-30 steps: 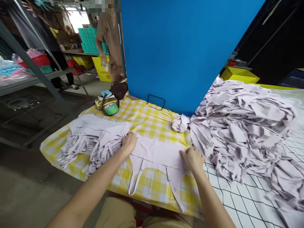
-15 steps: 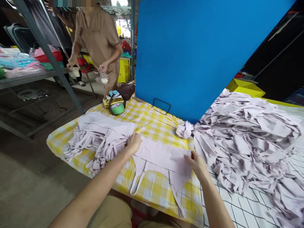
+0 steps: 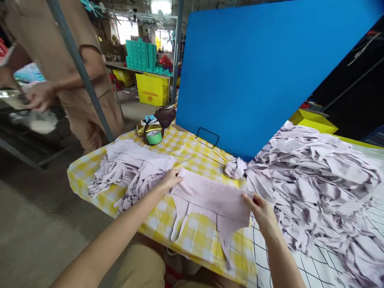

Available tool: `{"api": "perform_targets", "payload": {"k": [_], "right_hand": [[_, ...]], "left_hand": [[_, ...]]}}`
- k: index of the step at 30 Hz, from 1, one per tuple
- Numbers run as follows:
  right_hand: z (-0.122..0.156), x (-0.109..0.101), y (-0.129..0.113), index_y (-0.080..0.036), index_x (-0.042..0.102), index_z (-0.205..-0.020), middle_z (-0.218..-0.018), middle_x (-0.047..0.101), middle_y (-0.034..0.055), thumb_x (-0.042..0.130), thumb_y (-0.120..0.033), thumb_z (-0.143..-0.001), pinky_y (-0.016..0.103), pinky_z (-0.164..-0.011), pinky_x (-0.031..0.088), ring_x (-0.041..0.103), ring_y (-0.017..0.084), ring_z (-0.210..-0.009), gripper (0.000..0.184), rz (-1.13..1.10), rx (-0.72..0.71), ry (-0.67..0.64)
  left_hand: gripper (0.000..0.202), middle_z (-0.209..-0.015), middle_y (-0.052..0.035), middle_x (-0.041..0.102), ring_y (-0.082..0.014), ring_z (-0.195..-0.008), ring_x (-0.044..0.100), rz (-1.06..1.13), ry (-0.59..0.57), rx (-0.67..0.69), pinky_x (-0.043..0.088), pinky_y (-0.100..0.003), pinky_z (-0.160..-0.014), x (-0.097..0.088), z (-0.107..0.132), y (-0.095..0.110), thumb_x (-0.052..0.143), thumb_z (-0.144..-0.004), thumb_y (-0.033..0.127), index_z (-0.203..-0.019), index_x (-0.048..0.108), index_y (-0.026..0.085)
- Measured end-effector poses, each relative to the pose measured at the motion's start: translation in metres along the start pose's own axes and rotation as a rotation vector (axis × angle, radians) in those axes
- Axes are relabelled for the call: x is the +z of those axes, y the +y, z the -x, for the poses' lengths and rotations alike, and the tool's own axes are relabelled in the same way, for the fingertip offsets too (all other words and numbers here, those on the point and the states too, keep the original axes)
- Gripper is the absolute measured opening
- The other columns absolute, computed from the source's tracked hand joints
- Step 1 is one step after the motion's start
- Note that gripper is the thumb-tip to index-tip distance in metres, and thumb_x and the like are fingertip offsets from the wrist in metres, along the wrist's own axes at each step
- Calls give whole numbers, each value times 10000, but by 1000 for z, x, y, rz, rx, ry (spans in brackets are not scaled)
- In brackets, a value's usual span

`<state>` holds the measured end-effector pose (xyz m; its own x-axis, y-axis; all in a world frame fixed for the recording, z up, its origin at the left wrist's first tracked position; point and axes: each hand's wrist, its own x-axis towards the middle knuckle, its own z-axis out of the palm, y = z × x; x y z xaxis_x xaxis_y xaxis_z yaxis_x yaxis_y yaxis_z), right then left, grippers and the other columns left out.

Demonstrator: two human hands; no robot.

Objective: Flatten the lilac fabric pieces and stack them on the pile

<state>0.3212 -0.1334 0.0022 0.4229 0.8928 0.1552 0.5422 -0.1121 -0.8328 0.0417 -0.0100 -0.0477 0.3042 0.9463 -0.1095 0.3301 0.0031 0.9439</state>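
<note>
A pale lilac strappy garment [image 3: 210, 196] is lifted slightly off the yellow checked tablecloth [image 3: 195, 156]. My left hand [image 3: 171, 179] pinches its left edge and my right hand [image 3: 261, 208] grips its right edge, with the straps hanging toward me. To the left lies a neat stack of the same garments [image 3: 132, 168], close to my left hand. A big loose heap of lilac garments [image 3: 315, 176] spreads at the right, just beyond my right hand.
A blue board [image 3: 255, 76] stands upright behind the cloth. A roll of green tape [image 3: 154, 137] and a dark pouch [image 3: 164, 116] sit at the table's far corner. A person in brown [image 3: 60, 68] stands at the left by a metal rack post [image 3: 81, 68]. Yellow bins [image 3: 151, 89] are behind.
Both hands went from pressing the garment flat to pinching its edges and lifting it. The person in brown walked closer on the left. My view shifted.
</note>
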Motion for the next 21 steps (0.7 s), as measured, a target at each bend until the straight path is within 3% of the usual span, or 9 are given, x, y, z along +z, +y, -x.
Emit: {"api": "perform_targets", "payload": {"k": [5, 10, 15, 21], "right_hand": [[-7, -25, -37, -174, 609, -649, -616, 566, 16, 654, -479, -616, 264, -508, 382, 493, 159, -580, 310, -116, -25, 68], [-21, -35, -90, -199, 642, -713, -669, 593, 18, 665, -444, -629, 286, -541, 381, 508, 170, -619, 260, -137, -154, 135], [-36, -25, -134, -209, 646, -721, -696, 602, 36, 651, -431, -685, 322, -586, 396, 511, 179, -646, 226, -195, -306, 109], [-33, 9, -177, -202, 651, -724, -666, 590, 19, 634, -448, -710, 297, -566, 396, 517, 174, -650, 247, -251, -408, -21]], "left_hand": [[340, -695, -60, 652, -173, -672, 620, 319, -21, 61, 484, -286, -671, -28, 8, 32, 664, -656, 403, -788, 639, 91], [385, -652, -33, 650, -157, -643, 605, 646, 65, 192, 482, -269, -649, -62, 10, 75, 765, -530, 419, -713, 638, 106], [433, -704, -18, 669, -169, -700, 618, 623, 204, 335, 487, -253, -632, -100, 16, 106, 773, -516, 429, -795, 648, 123], [454, -739, -34, 674, -201, -761, 627, 512, 417, 399, 501, -279, -641, -160, 37, 110, 750, -551, 450, -837, 635, 116]]}}
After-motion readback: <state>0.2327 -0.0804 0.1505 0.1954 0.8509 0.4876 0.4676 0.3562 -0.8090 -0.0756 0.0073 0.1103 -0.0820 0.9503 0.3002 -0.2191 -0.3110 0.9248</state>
